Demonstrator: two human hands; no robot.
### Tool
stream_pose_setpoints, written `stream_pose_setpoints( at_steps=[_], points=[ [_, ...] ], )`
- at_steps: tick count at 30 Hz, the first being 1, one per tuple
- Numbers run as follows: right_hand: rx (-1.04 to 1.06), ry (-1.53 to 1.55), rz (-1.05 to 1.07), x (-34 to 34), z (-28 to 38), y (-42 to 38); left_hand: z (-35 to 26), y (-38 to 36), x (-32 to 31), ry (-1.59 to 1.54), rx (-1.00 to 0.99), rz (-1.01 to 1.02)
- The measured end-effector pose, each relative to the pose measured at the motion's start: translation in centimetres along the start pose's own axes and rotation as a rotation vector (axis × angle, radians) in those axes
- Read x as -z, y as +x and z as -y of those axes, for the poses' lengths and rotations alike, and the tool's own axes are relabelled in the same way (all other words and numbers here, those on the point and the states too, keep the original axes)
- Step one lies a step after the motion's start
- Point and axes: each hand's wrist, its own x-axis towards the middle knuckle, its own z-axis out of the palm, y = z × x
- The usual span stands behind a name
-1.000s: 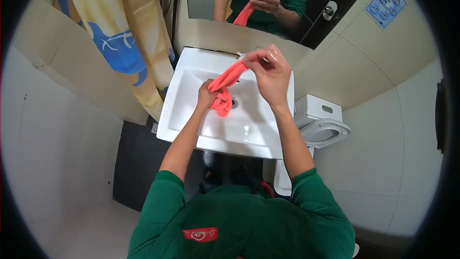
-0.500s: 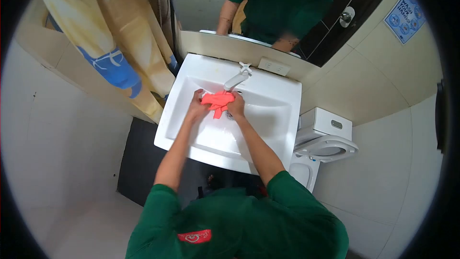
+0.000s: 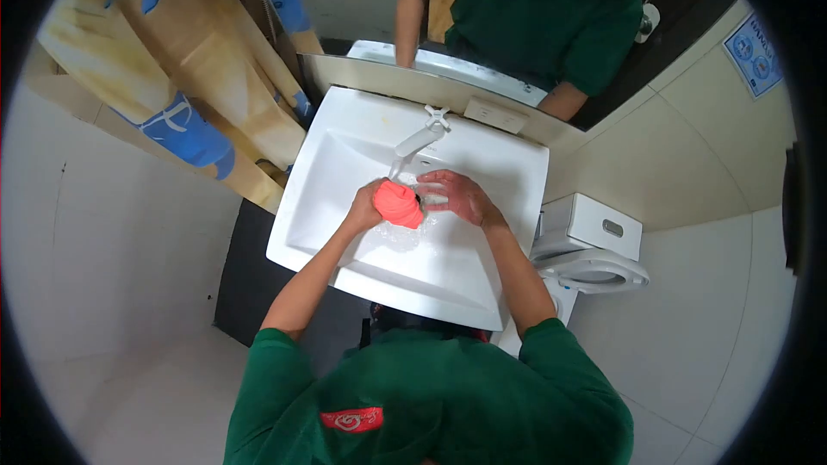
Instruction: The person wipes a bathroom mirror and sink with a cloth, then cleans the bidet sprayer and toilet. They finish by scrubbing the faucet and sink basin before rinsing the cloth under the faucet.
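Note:
A coral-pink cloth (image 3: 399, 205), bunched into a ball, is gripped in my left hand (image 3: 369, 205) over the white sink (image 3: 379, 267). My right hand (image 3: 460, 196) is just to the right of the cloth, apart from it, with fingers spread and nothing in them. Behind both hands the white faucet (image 3: 417, 148) reaches over the basin, its cross-shaped handle on top. Water runs down near the cloth and splashes on the basin floor. My left fingers are partly hidden behind the cloth.
A mirror (image 3: 517, 26) stands along the sink's back edge. At the left hangs a yellow and blue curtain (image 3: 185, 133). The toilet (image 3: 594, 269) is close to the sink's right side. A blue and white sign (image 3: 753, 56) is on the right wall.
The cloth has gone from loosely hanging between both hands to a compact ball in my left hand. My right hand has let go and moved right, fingers spreading. Water now splashes in the basin.

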Motion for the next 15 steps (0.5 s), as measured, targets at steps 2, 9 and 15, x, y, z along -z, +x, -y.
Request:
stream_pose_setpoints(
  at_steps=[2,9,15],
  points=[
    [-0.130,0.245,0.044,0.7,-2.1,-0.4,-2.5,0.4,0.3,0.297,-0.209,-0.107],
    [-0.198,0.117,-0.001,-2.9,-6.4,2.7,-5.5,2.0,2.5,1.024,-0.729,0.257],
    [0.216,-1.625,-0.343,-3.5,-8.2,5.9,0.2,1.8,0.0,1.019,-0.263,0.280]
  ],
)
